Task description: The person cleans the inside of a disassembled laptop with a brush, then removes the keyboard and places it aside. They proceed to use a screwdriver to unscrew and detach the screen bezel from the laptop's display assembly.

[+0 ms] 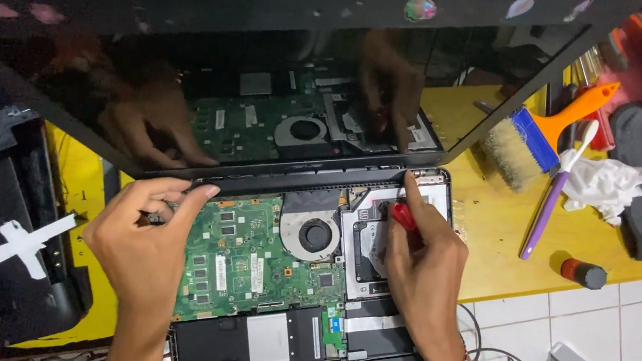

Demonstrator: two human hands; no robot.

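Laptop (295, 288), opened up on the yellow counter (501, 235), shows its green board (240, 258) and round fan (315, 235). Right hand (422, 274) has its fingers closed around a red-handled screwdriver (404, 217) at the silver drive bay (371, 244); left hand (144, 243) pinches the hinge edge. Unscrewing, I'd judge; next needs steady, upright pressure.

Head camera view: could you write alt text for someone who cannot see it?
Two hands work on an opened laptop: the right hand holds a red-handled screwdriver near the hinge, the left hand rests on the green circuit board. A brush lies nearby.
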